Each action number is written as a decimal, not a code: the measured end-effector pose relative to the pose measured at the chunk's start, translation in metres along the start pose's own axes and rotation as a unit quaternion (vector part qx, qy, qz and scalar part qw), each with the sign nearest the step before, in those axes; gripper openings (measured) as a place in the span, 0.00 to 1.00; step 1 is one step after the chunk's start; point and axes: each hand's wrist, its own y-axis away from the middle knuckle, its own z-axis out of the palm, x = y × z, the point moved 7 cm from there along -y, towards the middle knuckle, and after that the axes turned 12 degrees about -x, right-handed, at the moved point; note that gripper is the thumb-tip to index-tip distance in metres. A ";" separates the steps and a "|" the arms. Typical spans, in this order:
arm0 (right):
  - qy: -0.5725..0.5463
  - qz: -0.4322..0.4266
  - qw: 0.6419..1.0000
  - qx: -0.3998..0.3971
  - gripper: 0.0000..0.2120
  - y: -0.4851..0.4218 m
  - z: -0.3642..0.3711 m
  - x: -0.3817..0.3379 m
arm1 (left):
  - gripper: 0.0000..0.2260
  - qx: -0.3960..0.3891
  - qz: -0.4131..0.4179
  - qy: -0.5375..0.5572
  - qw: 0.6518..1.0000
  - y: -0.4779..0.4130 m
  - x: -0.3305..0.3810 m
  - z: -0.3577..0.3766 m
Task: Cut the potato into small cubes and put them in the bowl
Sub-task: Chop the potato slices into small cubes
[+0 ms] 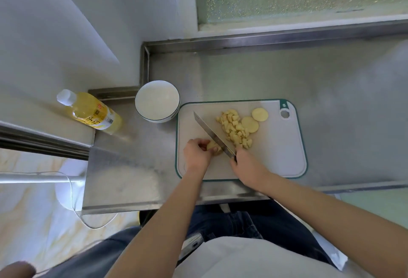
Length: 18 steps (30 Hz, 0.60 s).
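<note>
Two forearms (167, 211) are reaching over one steel counter (331, 89). One cutting board (276, 158) is lying at its near edge, likely for easy reach. One bowl (157, 101), empty, is sitting just beside the board's far-left corner, handy for scraping into. One yellow bottle (92, 112) is standing aside, left.

One knife (212, 135): right hand (247, 167) is wrapping its handle. Left hand (196, 156) is pinching one potato chunk (213, 147) against the blade, steadying it. Two round slices (250, 124) are lying uncut. Cubes (235, 129) are heaping mid-board, too many to count.
</note>
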 end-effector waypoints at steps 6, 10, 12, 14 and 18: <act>-0.066 0.000 0.998 -0.011 0.08 -0.001 -0.004 0.006 | 0.13 0.014 0.029 0.004 0.999 0.006 0.005 -0.002; -0.054 0.000 0.998 -0.014 0.10 0.001 -0.008 0.004 | 0.13 0.001 0.027 0.003 1.000 0.007 0.004 -0.003; -0.043 -0.004 0.999 -0.012 0.10 0.003 -0.012 0.000 | 0.13 0.000 0.025 0.006 1.000 0.008 0.004 -0.004; -0.032 -0.006 0.999 0.001 0.11 0.005 -0.018 -0.002 | 0.13 0.000 0.023 0.009 1.000 0.008 0.003 -0.005; -0.030 -0.010 1.000 0.000 0.11 0.011 -0.020 -0.004 | 0.12 0.013 0.011 0.037 0.999 0.009 -0.003 -0.008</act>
